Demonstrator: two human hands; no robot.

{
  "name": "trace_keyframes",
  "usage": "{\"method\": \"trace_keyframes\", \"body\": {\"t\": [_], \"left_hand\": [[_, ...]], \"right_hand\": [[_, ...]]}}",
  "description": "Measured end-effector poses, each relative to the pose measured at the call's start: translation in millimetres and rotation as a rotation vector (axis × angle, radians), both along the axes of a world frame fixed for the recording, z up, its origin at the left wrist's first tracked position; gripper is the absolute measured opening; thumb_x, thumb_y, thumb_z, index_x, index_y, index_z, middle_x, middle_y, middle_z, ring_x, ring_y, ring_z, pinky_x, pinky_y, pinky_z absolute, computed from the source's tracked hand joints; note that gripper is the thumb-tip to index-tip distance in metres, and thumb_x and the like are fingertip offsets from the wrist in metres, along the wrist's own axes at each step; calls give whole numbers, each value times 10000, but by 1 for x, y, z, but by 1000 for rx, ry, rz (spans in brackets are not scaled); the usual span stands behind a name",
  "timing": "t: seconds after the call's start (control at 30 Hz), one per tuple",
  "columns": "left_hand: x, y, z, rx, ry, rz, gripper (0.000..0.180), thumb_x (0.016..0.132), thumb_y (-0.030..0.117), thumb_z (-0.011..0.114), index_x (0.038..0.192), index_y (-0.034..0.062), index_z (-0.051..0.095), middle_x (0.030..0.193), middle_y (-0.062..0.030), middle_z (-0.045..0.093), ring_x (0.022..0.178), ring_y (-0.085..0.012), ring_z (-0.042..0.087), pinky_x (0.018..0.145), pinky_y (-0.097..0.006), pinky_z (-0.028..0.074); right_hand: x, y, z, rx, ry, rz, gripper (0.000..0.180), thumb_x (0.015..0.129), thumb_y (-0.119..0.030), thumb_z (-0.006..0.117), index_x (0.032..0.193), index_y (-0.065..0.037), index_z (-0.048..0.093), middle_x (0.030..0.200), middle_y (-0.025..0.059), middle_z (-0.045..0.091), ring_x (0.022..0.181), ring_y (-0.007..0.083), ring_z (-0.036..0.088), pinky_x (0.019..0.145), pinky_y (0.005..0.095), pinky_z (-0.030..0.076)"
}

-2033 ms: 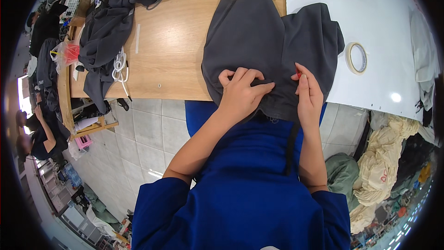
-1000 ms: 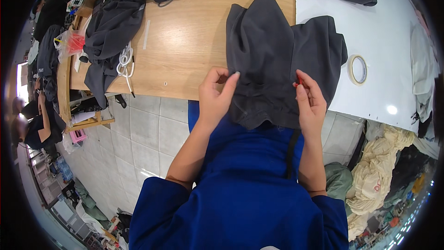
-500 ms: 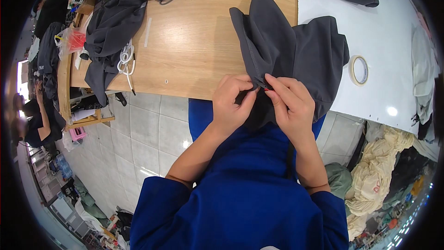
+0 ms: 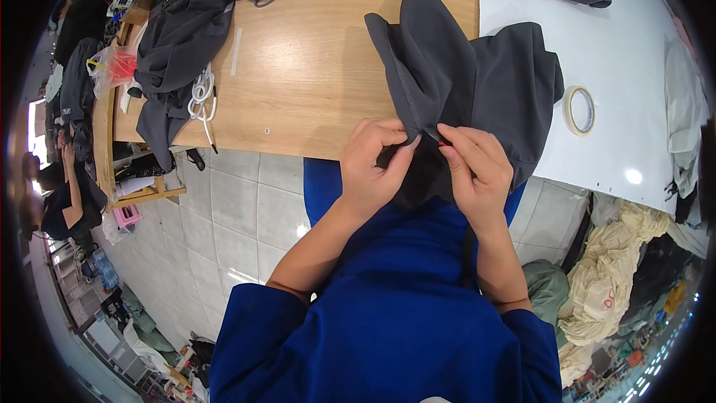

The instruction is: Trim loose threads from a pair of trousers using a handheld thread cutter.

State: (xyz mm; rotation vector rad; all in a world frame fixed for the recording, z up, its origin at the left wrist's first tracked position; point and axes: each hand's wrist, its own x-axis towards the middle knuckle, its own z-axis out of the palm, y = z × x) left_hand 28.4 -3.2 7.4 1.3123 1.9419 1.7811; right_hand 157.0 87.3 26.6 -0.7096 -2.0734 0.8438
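A dark grey fabric garment [image 4: 514, 82] lies across the table edge and hangs down toward my lap. A stitched seam runs down its left fold. My left hand [image 4: 375, 160] pinches that fold at the seam's near end, between thumb and fingertips. My right hand [image 4: 477, 168] pinches the cloth just to the right, fingertips close to the left ones. A small red bit [image 4: 445, 144] shows at the right fingertips; what it is I cannot make out. The cloth between and below the hands is in dark shadow.
On the wooden table [image 4: 313, 67], more dark grey cloth [image 4: 183, 37] and a white cord [image 4: 201, 97] lie left. A tape roll [image 4: 579, 110] rests on the white table [image 4: 522, 45] at right. Cream cloth [image 4: 608, 276] is heaped lower right. Another person [image 4: 63, 194] is at far left.
My right hand has shifted slightly right, away from the left, widening the gap between the fingertips. My left hand stays nearly in place on the fold.
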Motion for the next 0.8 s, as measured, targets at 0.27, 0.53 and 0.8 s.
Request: {"method": "trace_keyframes", "body": {"t": [0.27, 0.53, 0.8], "left_hand": [[1, -4, -4, -6, -175, -25, 177, 707, -79, 693, 799, 3, 567, 881, -112, 669, 767, -196, 615, 675, -264, 481], [4, -4, -2, -4, -248, -35, 181, 711, -79, 695, 807, 2, 566, 896, -117, 673, 778, -196, 623, 687, -264, 483], [2, -7, -5, -2, -171, -119, 167, 782, -120, 632, 876, -8, 552, 983, -140, 625, 868, -129, 598, 749, -219, 467]], "right_hand": [[1, -1, -2, 46, -25, 47, 252, 702, -79, 731, 952, -66, 709, 809, 47, 638, 612, 175, 528, 546, 268, 422], [-1, -2, -1, 38, -22, 47, 260, 698, -78, 732, 957, -60, 708, 815, 51, 638, 605, 173, 518, 544, 269, 417], [-3, -2, 0, 36, -27, 30, 250, 709, -75, 727, 958, -65, 709, 795, 48, 639, 595, 171, 516, 541, 263, 413]]}}
